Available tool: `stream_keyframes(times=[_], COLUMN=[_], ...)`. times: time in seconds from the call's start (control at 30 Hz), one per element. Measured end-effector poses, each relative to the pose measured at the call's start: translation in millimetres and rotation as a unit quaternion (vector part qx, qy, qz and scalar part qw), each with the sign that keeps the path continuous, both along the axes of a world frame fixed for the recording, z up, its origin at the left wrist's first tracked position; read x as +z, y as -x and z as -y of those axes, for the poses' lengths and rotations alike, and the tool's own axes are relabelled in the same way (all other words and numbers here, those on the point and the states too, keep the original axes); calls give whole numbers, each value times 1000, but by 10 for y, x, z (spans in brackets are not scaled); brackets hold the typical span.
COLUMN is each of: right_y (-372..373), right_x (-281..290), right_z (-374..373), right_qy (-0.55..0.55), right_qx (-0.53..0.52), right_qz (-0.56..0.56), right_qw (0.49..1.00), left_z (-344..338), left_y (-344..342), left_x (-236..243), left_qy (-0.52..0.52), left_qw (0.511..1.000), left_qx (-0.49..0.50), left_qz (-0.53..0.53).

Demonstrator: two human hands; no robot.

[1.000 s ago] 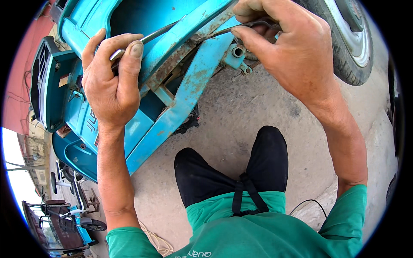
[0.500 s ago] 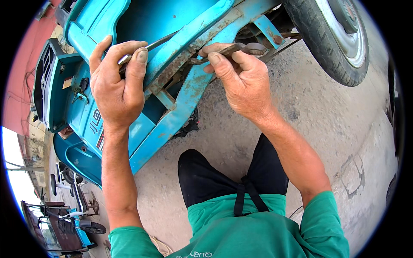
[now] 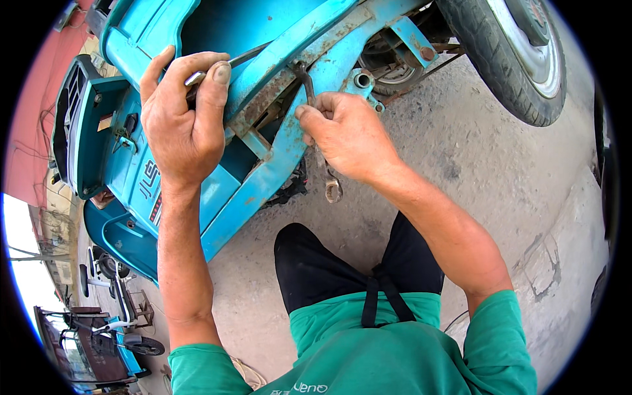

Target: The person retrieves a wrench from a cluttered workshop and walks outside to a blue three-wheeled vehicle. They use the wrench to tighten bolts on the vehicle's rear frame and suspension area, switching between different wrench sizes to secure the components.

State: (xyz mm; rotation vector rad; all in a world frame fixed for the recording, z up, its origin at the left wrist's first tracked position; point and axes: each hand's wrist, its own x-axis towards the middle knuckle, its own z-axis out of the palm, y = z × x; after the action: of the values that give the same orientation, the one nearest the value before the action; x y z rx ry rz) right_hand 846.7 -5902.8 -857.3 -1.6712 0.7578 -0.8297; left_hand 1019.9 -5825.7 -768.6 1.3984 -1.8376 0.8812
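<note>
My left hand (image 3: 187, 125) is closed round a slim metal bar tool (image 3: 251, 54). The bar's shiny end pokes out by the thumb, and its shaft runs up to the right against the teal vehicle frame (image 3: 283, 155); its far end I cannot make out. In my right hand (image 3: 349, 135) a combination wrench (image 3: 307, 82) is pinched near its middle. The wrench's upper end sits at the rusty frame rail (image 3: 266, 99), and its ring end hangs below my fingers. Whether its jaw grips a bolt there is too small to tell.
A tyre with a silver rim (image 3: 507, 59) stands at the upper right. Beside my right hand a round metal tube end (image 3: 362, 80) sticks out of the frame. Teal body panels (image 3: 122, 164) fill the left. Concrete floor (image 3: 461, 184) lies below; a parked vehicle (image 3: 92, 349) is at the lower left.
My right hand has moved down and left, and the wrench has swung from nearly level to upright, its ring end now lowest. My left hand has barely shifted.
</note>
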Motion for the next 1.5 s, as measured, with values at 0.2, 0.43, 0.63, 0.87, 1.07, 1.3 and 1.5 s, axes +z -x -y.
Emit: stream_keyframes(times=[0.2, 0.43, 0.63, 0.87, 1.07, 1.3, 1.5], right_y=[-136, -465, -636, -492, -229, -288, -448], right_x=[110, 186, 77, 11, 154, 303, 307], right_z=[-161, -328, -450, -286, -54, -166, -242], right_qy=[47, -3, 49, -55, -22, -185, -211], right_qx=[-30, -51, -140, -71, 7, 87, 70], right_qz=[16, 85, 49, 130, 70, 202, 270], right_qw=[998, 995, 988, 987, 997, 958, 937], left_z=[18, 22, 25, -20, -10, -17, -32], left_y=[-4, -2, -21, -78, 45, 57, 55], left_x=[-2, -9, -81, -123, 108, 136, 44], left_qy=[11, 22, 33, 13, -45, -48, -41], left_qw=[1000, 1000, 999, 999, 999, 998, 999], left_qx=[-16, -14, -10, 8, -3, -8, 14], left_qz=[5, -5, -37, -33, 17, 32, 32])
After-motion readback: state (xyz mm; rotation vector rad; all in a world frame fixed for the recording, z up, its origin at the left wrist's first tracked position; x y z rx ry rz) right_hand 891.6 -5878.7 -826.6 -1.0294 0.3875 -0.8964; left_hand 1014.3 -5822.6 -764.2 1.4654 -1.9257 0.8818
